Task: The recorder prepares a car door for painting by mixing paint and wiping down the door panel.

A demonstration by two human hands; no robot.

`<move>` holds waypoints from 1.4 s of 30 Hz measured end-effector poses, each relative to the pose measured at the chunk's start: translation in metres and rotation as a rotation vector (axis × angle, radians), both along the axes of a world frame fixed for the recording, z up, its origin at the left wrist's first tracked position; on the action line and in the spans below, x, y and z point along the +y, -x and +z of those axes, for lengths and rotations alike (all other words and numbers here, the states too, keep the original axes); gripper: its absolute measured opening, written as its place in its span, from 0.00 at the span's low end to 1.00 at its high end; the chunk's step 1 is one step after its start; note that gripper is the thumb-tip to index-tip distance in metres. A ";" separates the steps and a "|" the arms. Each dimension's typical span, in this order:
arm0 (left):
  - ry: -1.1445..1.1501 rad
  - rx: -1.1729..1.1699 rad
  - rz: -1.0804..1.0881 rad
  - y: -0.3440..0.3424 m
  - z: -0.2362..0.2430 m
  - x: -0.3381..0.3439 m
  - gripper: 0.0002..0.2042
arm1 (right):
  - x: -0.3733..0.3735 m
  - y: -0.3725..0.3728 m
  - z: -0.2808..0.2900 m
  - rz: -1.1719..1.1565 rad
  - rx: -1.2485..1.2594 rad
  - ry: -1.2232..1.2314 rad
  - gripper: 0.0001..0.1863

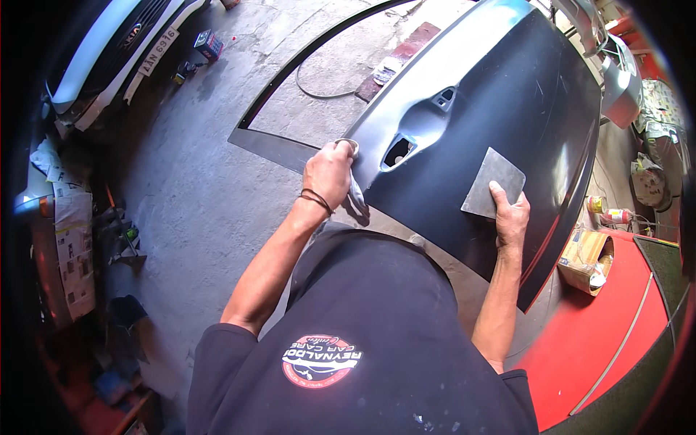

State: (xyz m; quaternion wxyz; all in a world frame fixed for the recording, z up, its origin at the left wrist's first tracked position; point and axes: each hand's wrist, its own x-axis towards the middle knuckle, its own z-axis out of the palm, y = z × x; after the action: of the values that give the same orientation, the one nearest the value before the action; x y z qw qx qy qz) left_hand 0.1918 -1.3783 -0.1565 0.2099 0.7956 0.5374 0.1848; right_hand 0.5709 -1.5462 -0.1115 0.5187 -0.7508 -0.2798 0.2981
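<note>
Black car door panel directly before the person, outer face up, presumably for easy reach. Right hand clamped on a grey rectangular sheet over it, thumb on top, likely to steady it; forearm reaching forward. Left hand curled around a pale cloth-like item beside the panel's near edge, forearm angled inward. Concrete floor around.

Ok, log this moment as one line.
left hand: holding pale item, kind unclear | right hand: holding flat grey sheet over dark car door, contact unclear | door's handle opening: uncovered
</note>
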 end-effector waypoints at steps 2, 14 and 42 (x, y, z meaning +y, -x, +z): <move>0.247 -0.345 0.039 -0.004 0.018 0.016 0.05 | 0.002 -0.003 -0.001 -0.001 0.019 -0.022 0.18; 0.638 -1.677 -0.137 0.011 0.208 0.021 0.14 | 0.003 -0.004 -0.002 0.032 0.057 -0.008 0.18; -0.107 -0.341 -0.383 0.013 0.001 -0.035 0.22 | 0.000 -0.008 -0.015 0.002 0.041 0.001 0.19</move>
State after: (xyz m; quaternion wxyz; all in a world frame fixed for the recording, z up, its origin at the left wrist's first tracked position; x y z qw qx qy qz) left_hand 0.1789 -1.4130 -0.1550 0.2861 0.8501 0.3234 0.3014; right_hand 0.5785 -1.5464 -0.1264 0.5238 -0.7445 -0.2697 0.3140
